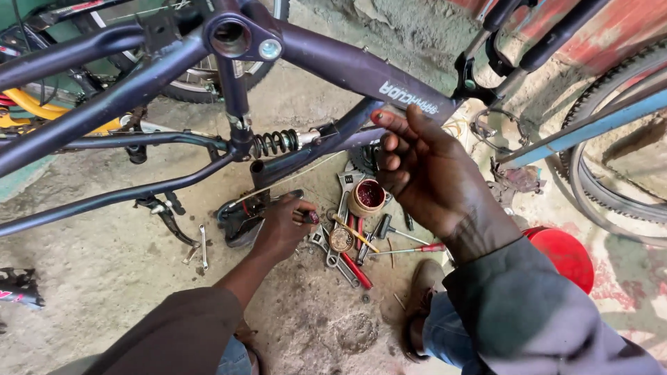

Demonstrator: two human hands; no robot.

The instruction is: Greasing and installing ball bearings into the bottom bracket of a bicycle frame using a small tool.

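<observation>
A dark purple bicycle frame (333, 66) stands upside down over a dirt floor, its open bottom bracket shell (230, 37) at the top and a coil spring (274, 142) under it. My left hand (281, 228) reaches down beside the frame and pinches a small dark part with a reddish end (310, 217). My right hand (431, 173) is raised in front of the frame tube, fingers loosely bent and holding nothing, with red grease on one fingertip (377, 117). A small round tub of red grease (367, 196) sits on the ground between my hands.
Spanners, red-handled pliers (356, 269) and a red-handled screwdriver (410, 250) lie scattered below the tub. A red bowl (566, 255) sits at the right by my knee and my brown shoe (420, 298). A tyred wheel (611, 194) leans at the right, and another wheel at the back.
</observation>
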